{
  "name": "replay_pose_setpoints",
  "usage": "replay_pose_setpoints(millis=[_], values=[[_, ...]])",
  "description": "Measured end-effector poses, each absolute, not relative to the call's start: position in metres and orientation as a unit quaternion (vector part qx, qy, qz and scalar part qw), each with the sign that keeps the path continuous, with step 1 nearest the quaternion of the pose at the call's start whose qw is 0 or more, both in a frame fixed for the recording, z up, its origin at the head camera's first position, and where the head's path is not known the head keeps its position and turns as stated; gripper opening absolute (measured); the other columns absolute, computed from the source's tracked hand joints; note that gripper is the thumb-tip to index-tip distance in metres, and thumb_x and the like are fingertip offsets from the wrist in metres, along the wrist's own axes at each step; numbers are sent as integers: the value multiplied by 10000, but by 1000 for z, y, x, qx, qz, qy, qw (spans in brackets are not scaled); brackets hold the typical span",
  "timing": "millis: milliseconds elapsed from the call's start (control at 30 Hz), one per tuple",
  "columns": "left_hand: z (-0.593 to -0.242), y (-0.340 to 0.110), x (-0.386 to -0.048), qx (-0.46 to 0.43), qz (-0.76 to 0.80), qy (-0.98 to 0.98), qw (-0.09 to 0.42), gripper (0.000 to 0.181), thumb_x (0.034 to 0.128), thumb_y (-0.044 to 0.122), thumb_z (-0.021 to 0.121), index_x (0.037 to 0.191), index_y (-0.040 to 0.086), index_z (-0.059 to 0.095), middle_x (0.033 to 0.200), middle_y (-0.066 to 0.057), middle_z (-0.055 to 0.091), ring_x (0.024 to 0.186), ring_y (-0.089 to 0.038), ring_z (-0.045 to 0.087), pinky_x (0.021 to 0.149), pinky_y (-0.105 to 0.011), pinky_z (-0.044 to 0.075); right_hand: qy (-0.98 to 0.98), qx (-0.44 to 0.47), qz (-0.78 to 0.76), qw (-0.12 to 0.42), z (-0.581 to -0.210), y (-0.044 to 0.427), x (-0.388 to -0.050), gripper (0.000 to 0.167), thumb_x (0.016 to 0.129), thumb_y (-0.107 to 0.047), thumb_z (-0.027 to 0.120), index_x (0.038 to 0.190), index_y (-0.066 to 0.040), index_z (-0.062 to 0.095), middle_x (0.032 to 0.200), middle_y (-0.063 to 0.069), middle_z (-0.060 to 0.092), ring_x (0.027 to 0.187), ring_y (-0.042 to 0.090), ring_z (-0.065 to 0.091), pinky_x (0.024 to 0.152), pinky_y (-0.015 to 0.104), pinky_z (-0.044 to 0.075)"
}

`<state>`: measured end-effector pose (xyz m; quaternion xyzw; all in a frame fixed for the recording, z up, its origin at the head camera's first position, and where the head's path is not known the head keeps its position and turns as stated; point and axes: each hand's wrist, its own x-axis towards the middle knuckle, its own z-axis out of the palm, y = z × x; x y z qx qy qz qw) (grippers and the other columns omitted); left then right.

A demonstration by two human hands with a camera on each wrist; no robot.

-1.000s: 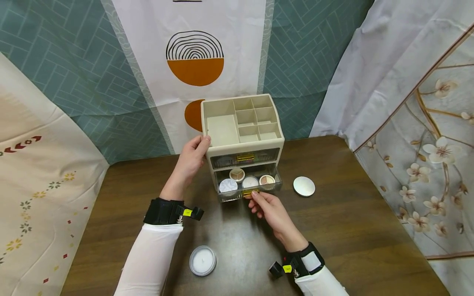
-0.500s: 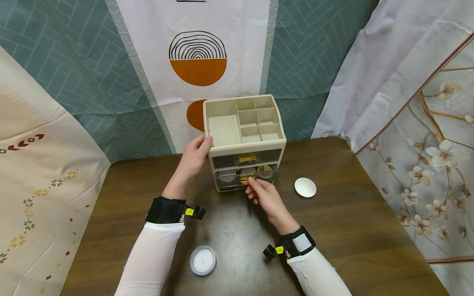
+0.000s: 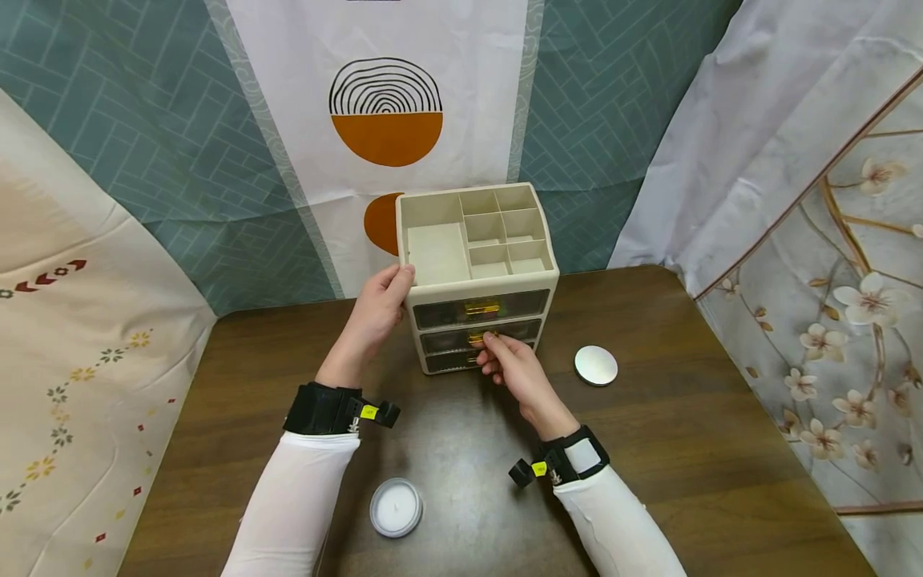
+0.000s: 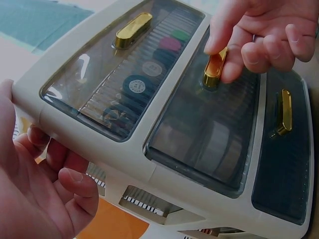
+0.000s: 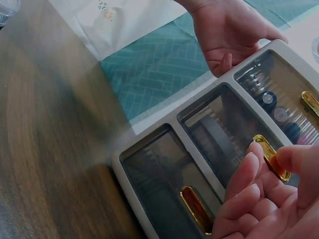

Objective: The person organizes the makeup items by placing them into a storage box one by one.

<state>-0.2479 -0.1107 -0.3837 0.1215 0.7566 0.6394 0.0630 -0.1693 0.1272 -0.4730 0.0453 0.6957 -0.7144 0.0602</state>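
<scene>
A cream desktop drawer organizer (image 3: 479, 284) stands at the back of the table, its three dark see-through drawers all pushed in. My left hand (image 3: 371, 316) holds its upper left front corner, thumb over the top edge and fingers along the side. My right hand (image 3: 521, 377) pinches the gold handle (image 4: 214, 68) of the middle drawer (image 3: 441, 342) between thumb and index finger. Behind the top drawer's front (image 4: 134, 79), several round dark, pink and green things show in the left wrist view. The middle drawer's contents are only dim shapes.
On the table (image 3: 663, 449), a white candle (image 3: 396, 508) in a round container sits near the front. A round silvery lid (image 3: 595, 365) lies right of the organizer. Open compartments (image 3: 505, 228) form the organizer's top. Curtains (image 3: 598, 96) hang behind and at both sides.
The middle drawer, with round cosmetics in it, has slid back into the organizer, my right hand moving with its handle. My left hand has kept its hold on the corner.
</scene>
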Motion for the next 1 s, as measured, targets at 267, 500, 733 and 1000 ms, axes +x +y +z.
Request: replay_pose_setpoints(millis=[267, 500, 733, 1000], values=[[-382, -110, -248, 120, 637, 759, 62, 505, 1134, 469, 469, 1248, 6, 634, 974, -90, 546, 735, -210, 432, 641, -277, 360, 696, 45, -714, 63, -470, 127, -173, 426, 1131, -317, 538, 1133, 92, 660, 871, 17, 654, 802, 225, 597, 644, 240, 426], [-382, -110, -248, 124, 639, 757, 58, 485, 1136, 450, 471, 1197, -2, 637, 930, -83, 537, 679, -176, 415, 622, -277, 356, 697, 47, -713, 62, -473, 128, -173, 443, 1128, -350, 542, 1154, 69, 682, 862, 4, 653, 765, 155, 591, 645, 243, 429], [-384, -109, -248, 127, 640, 756, 58, 486, 1138, 445, 470, 1197, -9, 635, 902, -76, 535, 667, -184, 401, 617, -279, 351, 704, 50, -704, 80, -487, 131, -168, 468, 1107, -380, 567, 1225, 50, 706, 899, 9, 655, 787, 150, 599, 674, 273, 430], [-383, -110, -247, 128, 642, 754, 60, 486, 1141, 445, 465, 1213, -5, 634, 909, -75, 538, 673, -185, 399, 619, -277, 348, 727, 63, -672, 129, -508, 132, -164, 468, 1105, -367, 573, 1233, 60, 716, 897, -3, 690, 766, 116, 621, 640, 267, 435]])
